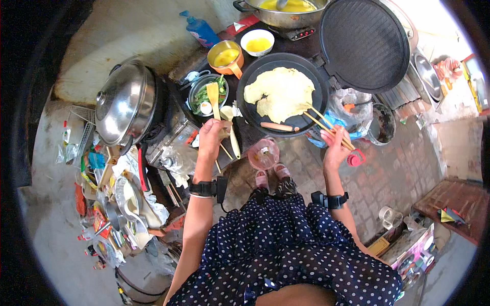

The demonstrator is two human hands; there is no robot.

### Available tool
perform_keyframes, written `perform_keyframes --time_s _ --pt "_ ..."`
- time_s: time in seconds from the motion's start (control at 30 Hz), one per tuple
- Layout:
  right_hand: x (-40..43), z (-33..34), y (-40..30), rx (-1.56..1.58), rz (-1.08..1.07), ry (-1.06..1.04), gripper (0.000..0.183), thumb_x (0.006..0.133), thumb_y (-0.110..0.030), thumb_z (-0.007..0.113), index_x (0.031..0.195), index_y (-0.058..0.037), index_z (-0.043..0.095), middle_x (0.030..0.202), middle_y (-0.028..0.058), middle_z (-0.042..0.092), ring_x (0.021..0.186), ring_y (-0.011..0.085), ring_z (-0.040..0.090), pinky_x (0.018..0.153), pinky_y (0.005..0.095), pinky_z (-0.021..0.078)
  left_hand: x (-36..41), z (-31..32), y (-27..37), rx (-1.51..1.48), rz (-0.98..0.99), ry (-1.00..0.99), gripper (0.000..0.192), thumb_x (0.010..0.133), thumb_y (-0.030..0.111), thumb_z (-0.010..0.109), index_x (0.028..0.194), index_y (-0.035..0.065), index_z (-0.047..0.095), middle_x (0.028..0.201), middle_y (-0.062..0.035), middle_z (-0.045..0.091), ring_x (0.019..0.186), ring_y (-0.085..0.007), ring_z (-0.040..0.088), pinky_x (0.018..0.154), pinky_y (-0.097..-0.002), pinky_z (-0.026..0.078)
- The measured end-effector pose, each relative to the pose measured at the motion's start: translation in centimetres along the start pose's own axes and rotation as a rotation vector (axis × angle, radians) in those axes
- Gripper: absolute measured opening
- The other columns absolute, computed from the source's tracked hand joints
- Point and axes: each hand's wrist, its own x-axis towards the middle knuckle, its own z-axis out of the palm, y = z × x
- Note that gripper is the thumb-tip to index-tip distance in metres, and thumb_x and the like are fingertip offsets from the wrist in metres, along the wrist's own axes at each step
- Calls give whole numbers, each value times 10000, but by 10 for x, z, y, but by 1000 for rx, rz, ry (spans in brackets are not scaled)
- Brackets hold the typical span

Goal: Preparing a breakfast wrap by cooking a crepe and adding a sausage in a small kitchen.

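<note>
My right hand grips a pair of wooden chopsticks, their tips at the lower right edge of a pale yellow pancake. The pancake, torn at its left side, lies in a round black electric griddle. A sausage and a small cut piece sit near the griddle's front rim. My left hand is closed around the handle of a yellow spatula, whose blade is over a bowl of greens with an eggshell. A pale spoon lies beside that hand.
The griddle's lid stands raised. Behind are an orange cup and a white bowl of yellow liquid, plus a large pan. A lidded wok stands left. A pink bin is on the floor by my feet.
</note>
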Motion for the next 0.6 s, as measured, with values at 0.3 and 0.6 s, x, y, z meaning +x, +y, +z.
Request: perform_keyframes --time_s 0.3,0.6 --pt "-10 2 0 37 -52 15 313 932 -227 456 1020 70 501 846 131 563 680 236 635 592 287 552 5 18 -6 4 -14 -101 95 844 101 499 776 39 524 858 -121 646 672 -148 579 622 -248 470" --pt "-13 -10 13 36 48 33 296 909 -199 502 973 88 528 837 161 595 665 237 639 596 293 554 4 18 -5 14 -28 -97 99 842 104 507 764 45 520 861 -114 647 679 -136 575 619 -244 466"
